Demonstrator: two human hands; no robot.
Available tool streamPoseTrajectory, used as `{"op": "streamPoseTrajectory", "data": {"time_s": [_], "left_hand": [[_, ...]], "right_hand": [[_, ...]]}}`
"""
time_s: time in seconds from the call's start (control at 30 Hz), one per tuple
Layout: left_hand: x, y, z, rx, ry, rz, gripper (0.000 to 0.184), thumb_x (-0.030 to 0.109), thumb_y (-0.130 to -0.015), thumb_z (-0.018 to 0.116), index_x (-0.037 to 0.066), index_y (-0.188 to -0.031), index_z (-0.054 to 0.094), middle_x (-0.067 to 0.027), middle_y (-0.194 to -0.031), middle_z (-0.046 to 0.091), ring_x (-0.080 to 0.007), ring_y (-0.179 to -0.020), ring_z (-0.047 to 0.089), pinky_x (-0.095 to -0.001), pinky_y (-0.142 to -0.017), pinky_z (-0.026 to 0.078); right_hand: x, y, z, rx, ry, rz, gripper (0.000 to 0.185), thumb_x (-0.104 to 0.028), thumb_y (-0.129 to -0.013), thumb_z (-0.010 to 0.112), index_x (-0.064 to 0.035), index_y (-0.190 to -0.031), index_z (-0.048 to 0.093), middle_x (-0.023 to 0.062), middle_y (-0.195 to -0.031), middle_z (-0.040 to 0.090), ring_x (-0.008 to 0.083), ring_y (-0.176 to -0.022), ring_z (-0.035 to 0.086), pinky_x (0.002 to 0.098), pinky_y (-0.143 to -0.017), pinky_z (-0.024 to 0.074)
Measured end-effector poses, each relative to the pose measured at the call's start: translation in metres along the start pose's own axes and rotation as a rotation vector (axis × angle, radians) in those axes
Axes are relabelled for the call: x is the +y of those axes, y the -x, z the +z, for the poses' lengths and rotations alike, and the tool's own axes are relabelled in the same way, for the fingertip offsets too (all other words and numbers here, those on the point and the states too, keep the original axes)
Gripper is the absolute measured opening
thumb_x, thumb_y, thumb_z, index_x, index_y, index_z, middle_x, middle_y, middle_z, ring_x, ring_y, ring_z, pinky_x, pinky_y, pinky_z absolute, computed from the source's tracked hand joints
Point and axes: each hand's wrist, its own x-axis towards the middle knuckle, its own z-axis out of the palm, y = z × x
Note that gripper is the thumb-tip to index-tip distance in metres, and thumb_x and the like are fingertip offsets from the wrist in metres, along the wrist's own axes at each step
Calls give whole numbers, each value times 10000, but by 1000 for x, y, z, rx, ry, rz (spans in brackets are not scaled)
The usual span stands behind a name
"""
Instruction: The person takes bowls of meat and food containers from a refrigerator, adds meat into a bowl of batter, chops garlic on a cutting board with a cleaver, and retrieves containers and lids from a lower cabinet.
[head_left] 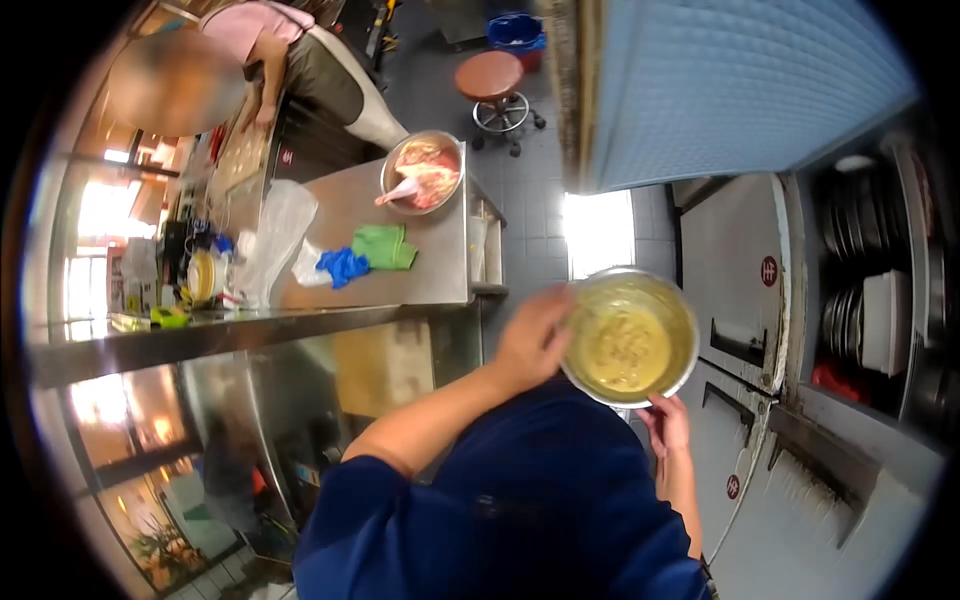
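Note:
A round metal bowl point(688, 345) is held in front of my body, with a thick yellow mixture point(625, 345) inside that has lumps in it. My left hand point(535, 335) is closed on the bowl's left rim, slightly smeared by motion. At the near right edge, my right hand point(668, 425) grips the rim, with part of its fingers hidden below the bowl.
A steel table point(340, 205) at left bears a bowl of raw-looking meat point(425, 172), a green cloth point(385, 247) and a blue cloth point(343, 266). Fridge doors point(735, 280) line the right. A stool point(490, 78) stands ahead; another person point(320, 70) works at upper left.

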Motion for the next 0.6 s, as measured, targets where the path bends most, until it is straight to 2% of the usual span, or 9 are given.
{"op": "streamPoseTrajectory", "data": {"time_s": [0.1,0.2,0.23,0.37,0.4,0.47,0.53,0.57,0.6], "left_hand": [[-15,41,-74,266,-66,-150,461,-32,-873,649,-49,-1323,551,-254,-1377,573,-398,-1298,555,-457,-1095,447],[-16,74,-125,468,-60,-249,526,-81,-905,587,-62,-1412,448,-257,-1458,491,-387,-1371,486,-456,-1160,384],[-13,81,-135,470,-43,-279,523,-106,-915,553,-73,-1422,429,-254,-1480,463,-371,-1390,468,-449,-1179,362],[-23,94,-133,477,22,-345,495,-99,-918,552,-68,-1402,454,-249,-1482,470,-362,-1393,471,-448,-1177,363],[-29,93,-129,477,-5,-335,456,-90,-910,569,-66,-1359,497,-244,-1441,522,-369,-1365,504,-444,-1162,384],[-35,88,-124,439,25,-333,411,-71,-904,589,-63,-1311,538,-239,-1378,584,-375,-1326,545,-444,-1139,411],[-35,79,-121,385,16,-371,375,-32,-912,606,-56,-1285,571,-234,-1336,616,-359,-1280,584,-440,-1112,435],[-30,73,-122,349,34,-424,374,-30,-911,610,-57,-1283,581,-236,-1325,622,-356,-1263,593,-431,-1106,440],[-27,62,-119,287,81,-443,373,-29,-909,614,-58,-1281,591,-238,-1314,627,-354,-1246,602,-422,-1100,444]], "right_hand": [[-8,-27,71,-238,105,109,363,-39,-948,578,70,-1293,553,164,-1252,641,236,-1139,649,390,-934,589],[-6,-73,183,-422,232,65,382,-74,-965,605,56,-1319,546,158,-1283,638,231,-1160,639,400,-954,569],[-3,-86,219,-486,223,51,388,-92,-970,616,44,-1326,543,150,-1293,637,234,-1175,631,405,-975,557],[-13,-133,367,-705,236,-90,378,-130,-992,629,16,-1328,539,126,-1303,639,219,-1174,627,410,-1027,528],[-10,-155,396,-774,214,-120,370,-138,-1000,624,17,-1325,540,126,-1312,636,214,-1161,633,405,-1031,527],[-12,-180,445,-770,272,-77,377,-159,-1012,613,20,-1335,537,137,-1326,634,207,-1168,632,398,-1013,543],[0,-203,474,-669,448,-7,394,-165,-1009,621,2,-1356,536,144,-1346,624,222,-1122,660,400,-950,583],[12,-223,478,-696,615,-30,391,-246,-1003,642,-33,-1327,592,116,-1223,690,194,-1027,699,402,-840,609],[21,-233,478,-890,1235,-528,452,-346,-924,709,-92,-1292,640,111,-1122,723,231,-975,712,412,-806,594]]}}
